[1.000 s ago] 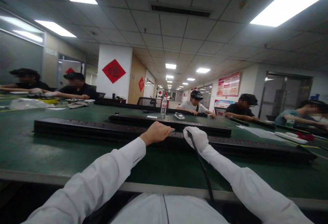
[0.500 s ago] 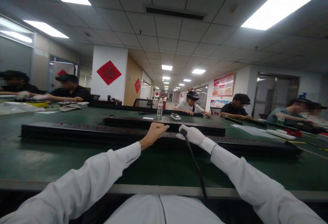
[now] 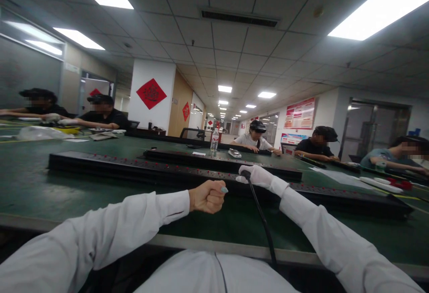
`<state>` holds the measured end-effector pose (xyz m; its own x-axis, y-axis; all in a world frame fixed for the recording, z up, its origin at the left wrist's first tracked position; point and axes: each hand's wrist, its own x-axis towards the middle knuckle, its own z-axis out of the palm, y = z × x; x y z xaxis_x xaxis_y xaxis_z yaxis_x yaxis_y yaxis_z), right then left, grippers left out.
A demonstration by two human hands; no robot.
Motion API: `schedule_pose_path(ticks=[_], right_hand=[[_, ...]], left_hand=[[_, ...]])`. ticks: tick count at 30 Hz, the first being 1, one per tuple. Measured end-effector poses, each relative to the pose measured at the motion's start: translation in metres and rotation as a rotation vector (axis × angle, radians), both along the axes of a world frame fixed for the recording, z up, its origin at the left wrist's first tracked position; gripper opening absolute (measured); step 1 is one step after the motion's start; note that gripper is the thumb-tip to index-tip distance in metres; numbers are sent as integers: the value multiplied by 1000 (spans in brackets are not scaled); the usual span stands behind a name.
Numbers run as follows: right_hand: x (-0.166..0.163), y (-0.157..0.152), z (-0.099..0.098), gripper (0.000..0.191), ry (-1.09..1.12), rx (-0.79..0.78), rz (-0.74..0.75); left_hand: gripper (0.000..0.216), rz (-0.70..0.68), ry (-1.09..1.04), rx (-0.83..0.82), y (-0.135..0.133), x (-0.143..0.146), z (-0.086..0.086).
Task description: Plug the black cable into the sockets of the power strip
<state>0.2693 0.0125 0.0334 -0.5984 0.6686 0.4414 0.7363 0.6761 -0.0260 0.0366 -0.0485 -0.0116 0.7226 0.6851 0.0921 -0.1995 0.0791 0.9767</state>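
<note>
1. Thing being worked: long black straight rail [image 3: 181, 177], top dotted with small red pieces. Lay left to right across the green-topped table [image 3: 83, 190], between the worker and a shorter black rail [image 3: 208, 162] just beyond.
2. Right hand [image 3: 256, 177], in a white knit glove: clamped on a black handpiece [image 3: 246, 174], held over the rail's middle. Thick black cord [image 3: 263, 217] ran from it toward the near table edge, near the worker's white top. Couldn't see the tip; contact with the rail, can't say.
3. Left hand [image 3: 208, 197], bare: fingers curled together in a fist, just on the near side of the rail, apart from the right. Small blue-green spot at the thumb end, nail or tiny part, couldn't tell. Contents of the fist hidden.
4. Step in hand, my read: right hand positioning the handpiece at one spot on the rail, left hand standing by.
5. Next move, I judged, called for a steady right grip, the tip lined up squarely, cord kept clear, left fingers out of its way.
6. Around it: clear plastic bottle [image 3: 214, 141], small white device [image 3: 234, 153] and white card [image 3: 199, 153], all beyond the shorter rail. Co-worker in a white top [image 3: 256, 141] sat at the far side, bent over another long black rail [image 3: 161, 139].
</note>
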Motion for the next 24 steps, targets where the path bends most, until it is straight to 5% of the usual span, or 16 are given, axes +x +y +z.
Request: schedule_pose_path(ticks=[6, 17, 24], right_hand=[[9, -1, 0, 40, -4, -21, -32], [4, -4, 4, 47, -143, 50, -195], [6, -7, 8, 56, -97, -117, -226]], left_hand=[[49, 6, 28, -110, -6, 0, -7], [46, -336, -289, -400, -7, 9, -6], [41, -359, -397, -475, -15, 11, -2]])
